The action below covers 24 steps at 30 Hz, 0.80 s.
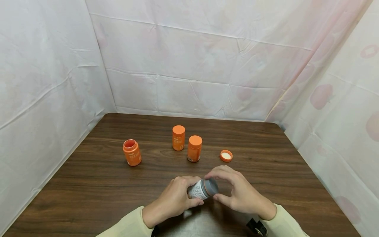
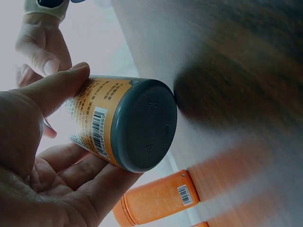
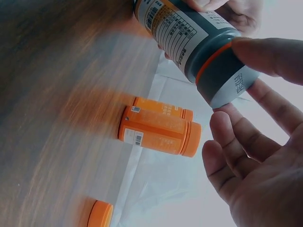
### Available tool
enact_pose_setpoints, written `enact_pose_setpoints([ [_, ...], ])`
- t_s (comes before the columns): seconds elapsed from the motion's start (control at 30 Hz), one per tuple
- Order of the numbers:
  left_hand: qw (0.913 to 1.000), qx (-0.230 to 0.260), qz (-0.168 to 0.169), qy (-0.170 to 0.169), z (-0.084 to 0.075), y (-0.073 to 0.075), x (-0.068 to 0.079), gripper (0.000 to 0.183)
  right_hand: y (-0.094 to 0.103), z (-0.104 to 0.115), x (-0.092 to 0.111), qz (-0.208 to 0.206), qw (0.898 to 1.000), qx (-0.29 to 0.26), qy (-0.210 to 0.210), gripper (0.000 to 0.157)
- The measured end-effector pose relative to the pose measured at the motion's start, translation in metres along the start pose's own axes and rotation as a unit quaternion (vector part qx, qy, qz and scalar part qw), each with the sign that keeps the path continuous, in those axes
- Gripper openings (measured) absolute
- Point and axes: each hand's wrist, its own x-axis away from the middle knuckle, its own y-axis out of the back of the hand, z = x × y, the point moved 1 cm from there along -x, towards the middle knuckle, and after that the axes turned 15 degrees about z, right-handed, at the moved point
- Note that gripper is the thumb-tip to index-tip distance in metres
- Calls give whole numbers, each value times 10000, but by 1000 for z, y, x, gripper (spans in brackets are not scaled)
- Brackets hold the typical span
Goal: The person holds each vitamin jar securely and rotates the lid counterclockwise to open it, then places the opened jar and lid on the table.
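Two pale yellow sleeves (image 1: 127,227) come in from the near side, and both arms reach in toward the middle. The left hand (image 1: 173,199) holds a gray bottle (image 1: 196,191), with its thumb on one side and its fingers on the other. The bottle is tipped over, with its gray lid (image 1: 212,187) pointing to the right hand (image 1: 241,194). That hand has its thumb and fingertips bent around the lid, only a lid's width apart. I cannot tell if the bottle touches the brown table (image 1: 275,177).

Wood shows between the hands and the orange things behind them, and on both sides out to the table's edges, which are well apart from the hands. A loose orange lid (image 1: 226,156) lies past the right hand, with its white inside up. An orange bottle (image 1: 194,149) with its lid on stands a bit to the left, and a bottle with no top (image 1: 133,156) stands farther left. One more orange bottle (image 1: 178,139) stands just behind the first. Then comes the back edge, with a white cloth (image 1: 189,65) behind it.
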Motion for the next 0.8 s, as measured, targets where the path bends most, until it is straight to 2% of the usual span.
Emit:
enact_pose_setpoints([
  [0.27,10000,36,3,-6,0,0,0,41,0,1,1,31,10000,62,51,68],
  [0.4,10000,37,-5,-3,0,0,0,39,0,1,0,-16,10000,0,-7,65],
  [0.6,10000,84,-1,-21,-1,1,0,36,0,2,0,-193,9978,106,-625,51],
  [0.8,9999,145,13,-8,-1,0,0,37,-3,1,1,-302,9924,288,-1159,43],
])
